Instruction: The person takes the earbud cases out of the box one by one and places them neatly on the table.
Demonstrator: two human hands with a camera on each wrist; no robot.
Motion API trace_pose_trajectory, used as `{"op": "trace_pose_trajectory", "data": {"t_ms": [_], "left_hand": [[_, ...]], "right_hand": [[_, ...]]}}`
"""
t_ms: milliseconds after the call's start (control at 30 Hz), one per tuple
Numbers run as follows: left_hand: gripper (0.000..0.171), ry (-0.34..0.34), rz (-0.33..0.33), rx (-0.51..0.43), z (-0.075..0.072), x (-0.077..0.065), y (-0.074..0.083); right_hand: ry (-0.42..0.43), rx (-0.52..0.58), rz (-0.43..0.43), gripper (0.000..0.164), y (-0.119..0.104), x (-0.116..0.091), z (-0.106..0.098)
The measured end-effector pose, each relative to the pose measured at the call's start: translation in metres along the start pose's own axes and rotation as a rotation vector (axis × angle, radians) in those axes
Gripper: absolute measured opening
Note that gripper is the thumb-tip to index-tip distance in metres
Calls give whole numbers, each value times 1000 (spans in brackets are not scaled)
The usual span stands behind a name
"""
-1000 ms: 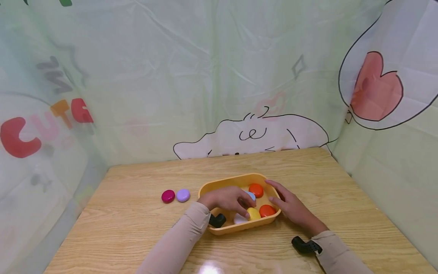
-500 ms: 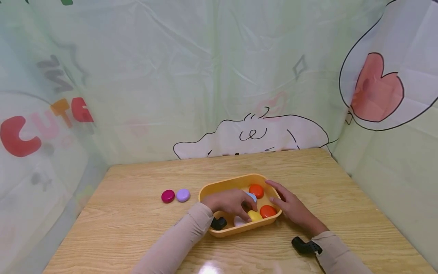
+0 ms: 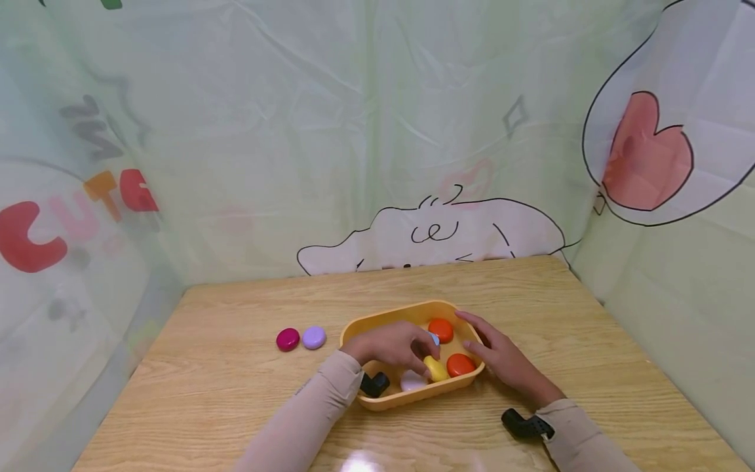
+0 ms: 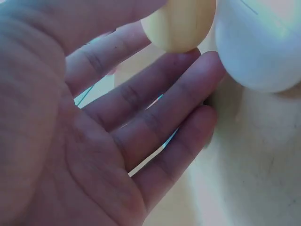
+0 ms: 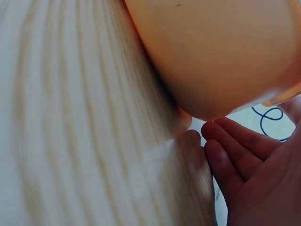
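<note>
In the head view, my left hand [image 3: 392,346] reaches into a yellow-orange plastic tray [image 3: 444,303]. Its thumb and forefinger pinch a smooth yellow disc [image 3: 436,369], tilted up off the tray floor. The left wrist view shows the same yellow disc [image 4: 181,23] between the digits, with the other fingers loosely spread. A pale lilac disc [image 3: 413,380] lies beside it. Two orange-red discs [image 3: 440,330] and a light blue one [image 3: 434,339], partly hidden by the hand, are also inside. My right hand [image 3: 501,357] holds the tray's right end, thumb over the rim, fingers against the outer wall [image 5: 225,61].
Left of the tray, a magenta disc [image 3: 288,339] and a lavender disc [image 3: 314,337] lie side by side on the wooden table [image 3: 236,393]. Printed curtains [image 3: 265,164] hang behind and at both sides. Black wrist devices [image 3: 525,425] sit at both cuffs.
My left fingers have taken hold of the yellow disc and tipped it up, and more of the lilac disc shows. The right hand stays at the tray's end.
</note>
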State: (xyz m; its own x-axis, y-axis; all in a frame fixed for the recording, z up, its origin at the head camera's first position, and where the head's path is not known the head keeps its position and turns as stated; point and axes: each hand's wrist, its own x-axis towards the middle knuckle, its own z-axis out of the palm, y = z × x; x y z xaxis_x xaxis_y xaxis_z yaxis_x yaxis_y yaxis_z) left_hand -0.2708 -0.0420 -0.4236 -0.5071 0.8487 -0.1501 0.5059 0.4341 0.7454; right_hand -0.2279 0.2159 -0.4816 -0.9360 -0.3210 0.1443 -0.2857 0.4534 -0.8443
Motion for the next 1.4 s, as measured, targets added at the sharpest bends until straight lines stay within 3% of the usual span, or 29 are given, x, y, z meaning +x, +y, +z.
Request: {"op": "trace_pose_trajectory", "data": {"t_ms": [267, 467, 733, 900, 1033, 1400], "left_hand": [[27, 33, 13, -69, -4, -5, 0], [27, 105, 25, -142, -6, -11, 1], [28, 161, 35, -147, -11, -15, 2], [30, 254, 9, -181, -15, -24, -1], [29, 335, 33, -224, -20, -34, -5], [21, 447, 31, -345, -20, -56, -11]], "right_hand": [[2, -13, 3, 56, -2, 0, 2], [3, -15, -12, 55, -1, 1, 2], [1, -17, -7, 55, -3, 0, 3], [2, -16, -15, 54, -6, -1, 2], [10, -15, -12, 54, -5, 0, 1], [13, -28, -22, 55, 1, 1, 1]]}}
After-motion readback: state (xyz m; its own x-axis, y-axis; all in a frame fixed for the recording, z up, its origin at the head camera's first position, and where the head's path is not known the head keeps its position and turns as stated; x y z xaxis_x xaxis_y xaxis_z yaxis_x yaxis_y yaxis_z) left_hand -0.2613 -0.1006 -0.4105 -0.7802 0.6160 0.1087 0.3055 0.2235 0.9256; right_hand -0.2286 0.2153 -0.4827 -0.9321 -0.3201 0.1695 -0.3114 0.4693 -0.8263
